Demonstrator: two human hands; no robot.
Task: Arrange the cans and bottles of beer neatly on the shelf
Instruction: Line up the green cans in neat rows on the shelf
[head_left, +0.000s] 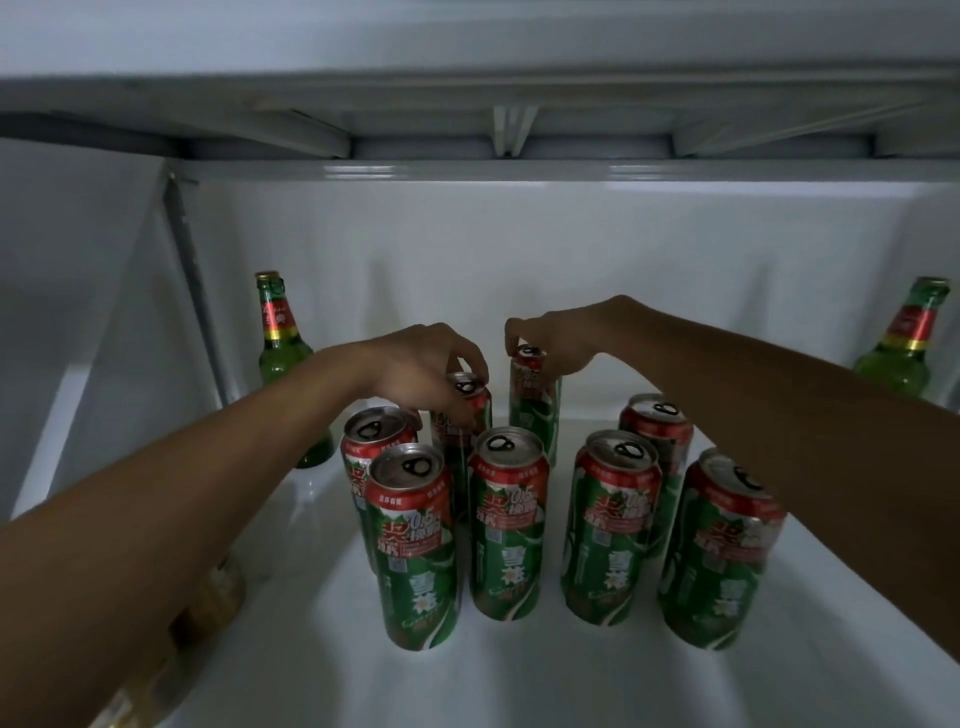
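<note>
Glossy green cans (506, 525), white shelf (519, 675)

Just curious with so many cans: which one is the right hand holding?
The rearmost can, farthest back on the shelf. The right hand pinches its top; the left hand grips another can beside it.

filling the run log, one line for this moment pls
left hand: grips rear can | right hand: grips back can | green bottles: upright at sides
</note>
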